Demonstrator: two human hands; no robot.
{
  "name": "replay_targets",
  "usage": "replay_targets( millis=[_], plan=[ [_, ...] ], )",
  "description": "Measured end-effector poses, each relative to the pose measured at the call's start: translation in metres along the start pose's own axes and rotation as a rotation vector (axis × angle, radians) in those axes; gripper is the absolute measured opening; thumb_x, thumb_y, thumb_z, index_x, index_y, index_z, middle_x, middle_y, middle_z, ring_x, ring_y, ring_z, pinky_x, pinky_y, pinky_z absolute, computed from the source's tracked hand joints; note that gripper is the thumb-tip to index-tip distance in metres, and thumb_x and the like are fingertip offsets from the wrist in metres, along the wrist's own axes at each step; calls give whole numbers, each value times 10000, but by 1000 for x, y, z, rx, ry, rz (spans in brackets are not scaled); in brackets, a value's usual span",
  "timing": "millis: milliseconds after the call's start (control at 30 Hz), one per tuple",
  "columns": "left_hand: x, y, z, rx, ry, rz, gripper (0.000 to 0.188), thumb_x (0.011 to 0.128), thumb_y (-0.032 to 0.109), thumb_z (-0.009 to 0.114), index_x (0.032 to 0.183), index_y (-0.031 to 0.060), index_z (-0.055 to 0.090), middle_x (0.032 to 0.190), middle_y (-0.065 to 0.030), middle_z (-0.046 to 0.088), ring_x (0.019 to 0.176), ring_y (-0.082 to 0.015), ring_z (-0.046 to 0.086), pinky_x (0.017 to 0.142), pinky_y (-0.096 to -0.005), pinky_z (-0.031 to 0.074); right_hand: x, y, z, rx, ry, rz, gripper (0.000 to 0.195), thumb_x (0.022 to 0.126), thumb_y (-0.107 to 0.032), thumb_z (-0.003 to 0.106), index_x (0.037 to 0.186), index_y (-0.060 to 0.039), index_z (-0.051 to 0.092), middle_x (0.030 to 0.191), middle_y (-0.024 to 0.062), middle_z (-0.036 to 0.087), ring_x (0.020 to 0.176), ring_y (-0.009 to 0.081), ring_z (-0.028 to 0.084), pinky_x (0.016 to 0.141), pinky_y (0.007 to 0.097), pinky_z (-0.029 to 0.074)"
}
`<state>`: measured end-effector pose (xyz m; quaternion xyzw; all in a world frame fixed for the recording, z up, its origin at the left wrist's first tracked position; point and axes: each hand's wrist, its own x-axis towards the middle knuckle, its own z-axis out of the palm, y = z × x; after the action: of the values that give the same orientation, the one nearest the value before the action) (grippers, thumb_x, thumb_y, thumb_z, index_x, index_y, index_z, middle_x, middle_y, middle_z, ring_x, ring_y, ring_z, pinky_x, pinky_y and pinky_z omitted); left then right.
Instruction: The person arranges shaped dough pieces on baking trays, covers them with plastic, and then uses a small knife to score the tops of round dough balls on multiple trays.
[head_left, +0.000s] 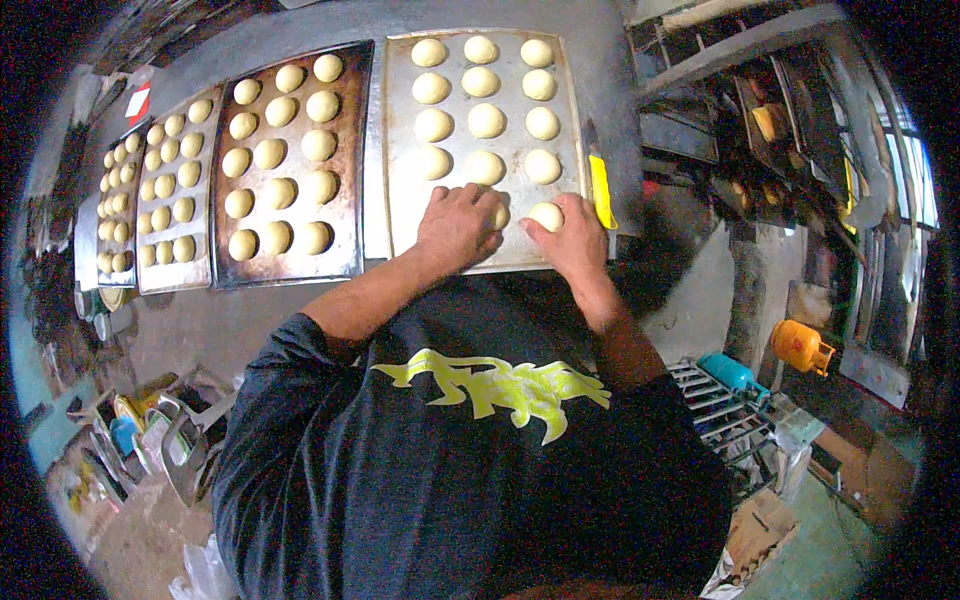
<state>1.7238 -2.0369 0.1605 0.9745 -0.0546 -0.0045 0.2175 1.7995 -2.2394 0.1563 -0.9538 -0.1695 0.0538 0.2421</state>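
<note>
Round dough balls stand in rows on a light metal baking tray (517, 251) in front of me. My left hand (459, 227) lies palm down near the tray's front edge, its fingers against a dough ball (498, 217) that they partly cover. My right hand (574, 236) has thumb and fingers around another dough ball (546, 217) at the front right of the tray. Beyond both hands, the other balls sit in three columns. What lies under my left palm is hidden.
To the left are a browned baking tray (292, 268) and two more trays, all bearing dough balls. A yellow object (602, 193) lies by the right edge. An orange gas cylinder (801, 346), a teal gas cylinder (731, 373) and a cardboard box (761, 532) are at lower right.
</note>
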Motion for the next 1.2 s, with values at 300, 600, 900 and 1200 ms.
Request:
replay_targets(
  millis=[300, 600, 900, 1200],
  plan=[
    [-1, 4, -10, -77, 83, 5, 486, 762, 342, 740, 1197, 154, 633, 1116, -85, 619, 1029, -285, 591, 882, -470, 406, 74, 3, 9, -27, -41, -204, 574, 739, -246, 800, 1229, -41, 584, 1222, 202, 607, 1140, 384, 572, 970, 464, 466],
    [18, -92, -15, -136, 174, -254, 582, 734, 296, 783, 1263, 143, 595, 1183, -137, 588, 1136, -340, 557, 934, -497, 432, 71, 9, 9, 40, -53, -46, 491, 739, -271, 812, 1116, -36, 601, 1051, 197, 668, 984, 395, 642, 857, 460, 519],
    [9, -63, -26, -259, 242, -471, 575, 769, 352, 801, 1187, 10, 604, 1091, -202, 607, 939, -398, 638, 832, -458, 524, 53, 45, -2, -2, 216, -106, 609, 788, -336, 799, 1267, -36, 571, 1245, 227, 585, 1120, 392, 587, 948, 478, 475],
    [-43, -40, -23, -131, 147, -162, 578, 751, 303, 790, 1246, 85, 586, 1129, -179, 606, 1007, -378, 605, 867, -464, 508, 42, 87, 1, 8, 71, 68, 501, 867, -292, 678, 1277, -24, 576, 1087, 246, 650, 1029, 445, 617, 923, 483, 492]
  ],
)
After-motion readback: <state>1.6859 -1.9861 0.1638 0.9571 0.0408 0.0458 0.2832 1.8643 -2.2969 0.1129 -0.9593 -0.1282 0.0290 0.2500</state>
